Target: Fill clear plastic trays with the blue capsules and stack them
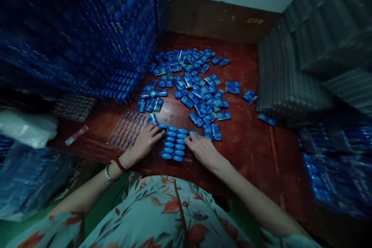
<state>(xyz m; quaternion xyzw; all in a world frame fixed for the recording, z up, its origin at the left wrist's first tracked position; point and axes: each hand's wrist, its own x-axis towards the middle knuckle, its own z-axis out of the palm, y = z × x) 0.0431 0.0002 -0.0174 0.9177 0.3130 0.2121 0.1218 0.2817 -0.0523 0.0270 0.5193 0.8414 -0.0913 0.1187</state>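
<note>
In front of me lies a clear plastic blister tray (188, 157), with two middle columns of glossy blue oval pieces (175, 145) in it. My left hand (147, 139) is at the tray's upper left, its fingers closed at a blue oval piece (163, 126). At the upper right, my right hand (202, 148) has its fingers bent round another blue oval piece (192, 133), partly covered by them. Beside my left hand is another clear blister tray (128, 128), with no blue pieces in it. A small blue packet (152, 119) lies just beyond my left fingers.
Many small blue packets (200, 93) are scattered over the reddish-brown table (247, 166). Tall stacks of blue-filled trays (122, 27) rise at the left, stacked clear trays (287, 69) at the right. A pink sachet (76, 135) and white plastic bag (26, 128) lie left.
</note>
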